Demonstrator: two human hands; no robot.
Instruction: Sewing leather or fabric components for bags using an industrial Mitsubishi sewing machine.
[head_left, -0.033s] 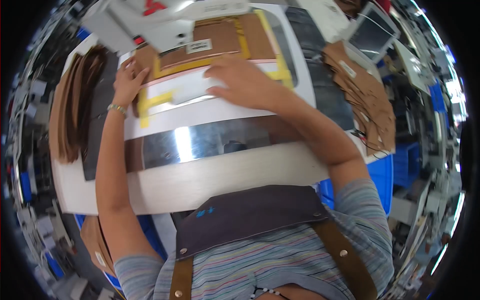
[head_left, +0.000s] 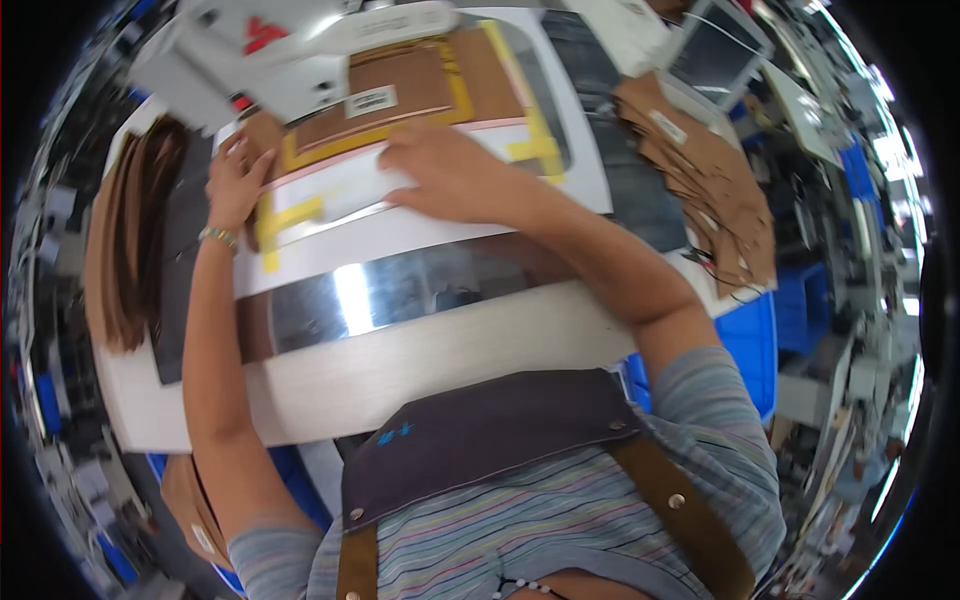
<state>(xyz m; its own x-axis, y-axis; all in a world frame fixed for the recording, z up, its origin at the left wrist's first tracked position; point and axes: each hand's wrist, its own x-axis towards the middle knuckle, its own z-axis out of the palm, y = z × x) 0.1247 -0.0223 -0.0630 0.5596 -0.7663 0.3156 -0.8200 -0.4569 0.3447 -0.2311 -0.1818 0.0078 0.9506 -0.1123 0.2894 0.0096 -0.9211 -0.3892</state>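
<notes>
Under the arm of a white sewing machine (head_left: 300, 75) lies a brown panel (head_left: 495, 85) within a flat template with yellow strips (head_left: 300, 212). A yellow-edged frame (head_left: 460, 85) and a small white label (head_left: 371, 101) show on the brown material. My left hand (head_left: 238, 182) rests at the panel's left edge, thumb apart from the fingers. My right hand (head_left: 445, 172) is over the template's near edge, fingers bent and thumb apart, gripping nothing that I can see. Its fingertips are blurred, and whether they touch the template is unclear.
A folded brown stack (head_left: 125, 235) stands at the left. Overlapping brown pieces (head_left: 705, 180) lie at the right below a tilted screen (head_left: 715, 50). A shiny metal plate (head_left: 400, 295) crosses the near tabletop (head_left: 420, 355). A blue bin (head_left: 745, 350) sits below right.
The whole view has shifted, so the machine, table and both hands appear further left. Against the template, my hands keep nearly the same places.
</notes>
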